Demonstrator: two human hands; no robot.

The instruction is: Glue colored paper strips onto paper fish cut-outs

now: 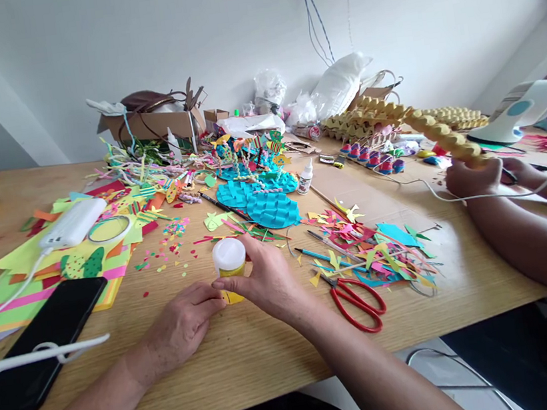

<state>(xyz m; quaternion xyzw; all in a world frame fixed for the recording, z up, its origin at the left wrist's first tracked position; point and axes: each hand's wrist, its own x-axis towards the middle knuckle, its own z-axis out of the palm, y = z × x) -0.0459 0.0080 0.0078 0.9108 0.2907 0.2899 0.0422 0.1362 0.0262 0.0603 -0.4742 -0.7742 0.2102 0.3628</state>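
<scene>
Right hand [265, 273] wrapped around a white-topped jar [229, 256].
The jar sits between both hands. The left hand [185, 321] is by its bottom; I can't tell if it pinches. Red scissors [337, 304] lie right of the grip.

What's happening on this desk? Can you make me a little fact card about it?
Right grip: holding a small round white-lidded container, yellow lower down
Left grip: fingertips by the container's yellow base; touching or not, I can't tell
Right of both: red-handled scissors beside colourful paper scraps
Beyond: scaly turquoise paper oval
Far left: flat black phone
Far right: another person holding a bumpy yellow strip
</scene>
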